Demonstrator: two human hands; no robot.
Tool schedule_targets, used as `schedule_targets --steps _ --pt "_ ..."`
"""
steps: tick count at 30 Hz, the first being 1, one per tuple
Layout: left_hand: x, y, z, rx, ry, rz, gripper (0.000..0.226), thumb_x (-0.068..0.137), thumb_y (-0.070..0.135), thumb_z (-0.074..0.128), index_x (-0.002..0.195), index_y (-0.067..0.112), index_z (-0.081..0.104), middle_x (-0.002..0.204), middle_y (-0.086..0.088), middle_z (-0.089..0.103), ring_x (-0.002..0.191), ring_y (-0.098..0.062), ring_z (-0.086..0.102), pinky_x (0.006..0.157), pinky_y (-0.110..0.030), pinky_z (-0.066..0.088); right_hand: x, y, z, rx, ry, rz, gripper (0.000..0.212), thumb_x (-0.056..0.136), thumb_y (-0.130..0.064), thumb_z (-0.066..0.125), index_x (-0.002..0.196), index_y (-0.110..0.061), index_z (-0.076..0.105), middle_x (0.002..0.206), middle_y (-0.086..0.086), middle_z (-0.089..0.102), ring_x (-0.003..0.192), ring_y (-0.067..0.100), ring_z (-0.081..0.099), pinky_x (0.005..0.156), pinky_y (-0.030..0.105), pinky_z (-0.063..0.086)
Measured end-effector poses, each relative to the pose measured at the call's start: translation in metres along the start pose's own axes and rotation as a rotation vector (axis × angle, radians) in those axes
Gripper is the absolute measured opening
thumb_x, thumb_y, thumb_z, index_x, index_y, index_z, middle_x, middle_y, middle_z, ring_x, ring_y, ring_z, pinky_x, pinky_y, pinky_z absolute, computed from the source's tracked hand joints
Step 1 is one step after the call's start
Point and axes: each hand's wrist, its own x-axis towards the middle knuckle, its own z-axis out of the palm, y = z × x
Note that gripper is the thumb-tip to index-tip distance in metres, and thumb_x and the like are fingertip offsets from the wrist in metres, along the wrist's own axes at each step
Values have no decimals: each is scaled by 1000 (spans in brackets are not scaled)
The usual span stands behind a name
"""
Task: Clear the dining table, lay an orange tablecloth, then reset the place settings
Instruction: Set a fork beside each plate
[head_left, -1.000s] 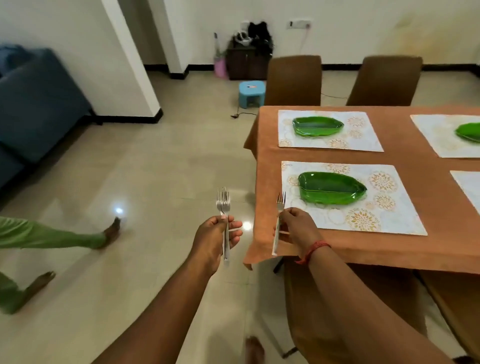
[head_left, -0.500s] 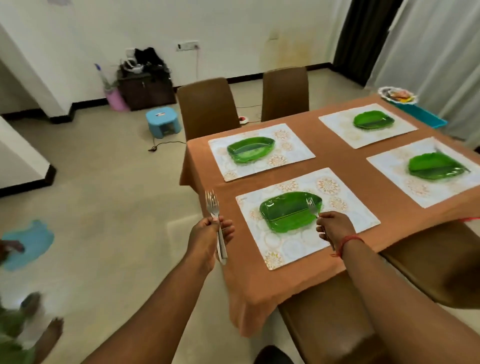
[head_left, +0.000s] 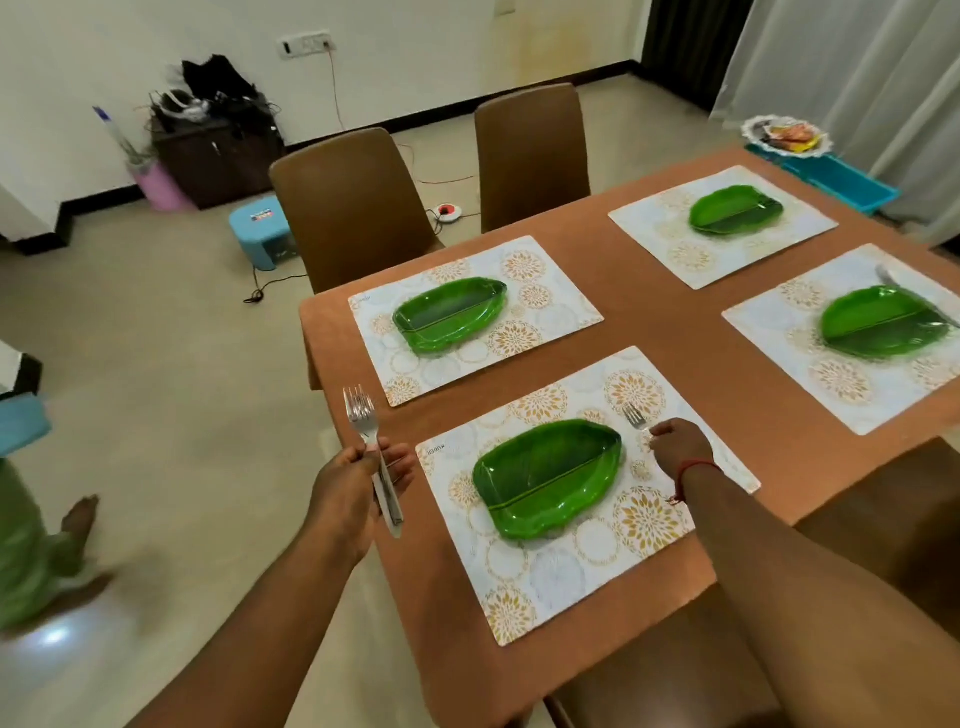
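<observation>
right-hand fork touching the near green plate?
Apart. The head view shows bare placemat between the fork in the right hand and the near green plate.

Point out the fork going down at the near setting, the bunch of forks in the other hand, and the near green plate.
fork (head_left: 635, 416), head view, on its tines beside the right hand (head_left: 678, 447).
bunch of forks (head_left: 360, 410), head view, on the tines above the left hand (head_left: 358, 478).
near green plate (head_left: 545, 475), head view, on its middle.
</observation>
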Motion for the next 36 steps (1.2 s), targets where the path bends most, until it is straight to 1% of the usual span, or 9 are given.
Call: schedule_targets --steps 11,18,21,24,26,28,31,33,36 --pt "41 38 -4 24 121 77 17 105 5 44 106 2 61 95 -18 75 82 -28 76 74 -39 60 55 -5 26 -254 -3 -69 23 87 -5 52 106 -10 65 117 24 59 106 42 56 94 42 46" --pt "51 33 1 13 103 21 17 105 6 45 105 0 60 89 -16 76 80 -29 76 73 -39 61 41 -5 26 -438 160 -46 28 93 -17 53 119 -9 60 125 21 51 117 45 45 97 54 41" --pt "61 36 3 30 88 -1 17 105 7 45 104 1 61 90 -17 77 83 -30 76 76 -41 61 27 -27 35 -325 301 -125 26 91 -16 58 115 -6 63 120 25 54 112 48 48 93 56 43" --pt "71 40 5 37 61 -37 16 105 7 45 105 1 60 87 -15 77 83 -29 75 77 -41 61 0 -77 57 -319 349 -393 18 87 -7 61 105 -2 65 106 26 59 99 46 55 85 51 47" --pt "77 42 7 30 40 -65 15 104 6 45 104 1 60 86 -16 77 82 -30 75 77 -42 61 -24 -120 80 -348 240 -667 12 86 -1 62 97 -1 65 95 22 61 88 42 58 75 49 52" --pt "87 49 2 28 11 -76 16 104 5 46 104 0 61 88 -17 76 84 -32 75 80 -43 60 -51 -166 112 -345 8 -811 6 90 -10 59 94 -7 63 93 13 61 84 34 60 72 42 51" --pt "105 62 -12 55 -54 -79 17 104 6 46 107 1 61 91 -16 77 86 -31 76 80 -41 60 -90 -224 168 -337 -259 -831 18 96 -33 52 88 -18 58 91 2 61 82 21 58 70 34 44" --pt "120 78 -32 81 -106 -82 17 102 6 49 108 2 65 93 -15 77 87 -28 76 78 -40 60 -114 -259 209 -249 -317 -822 17 96 -35 53 84 -23 55 86 -3 61 80 16 56 66 31 41" --pt "145 110 -57 131 -153 -56 18 98 3 53 106 1 69 96 -21 76 99 -38 72 91 -49 58 -145 -300 255 -67 -358 -717 15 93 -34 58 80 -31 51 76 -11 58 73 6 55 60 13 36"
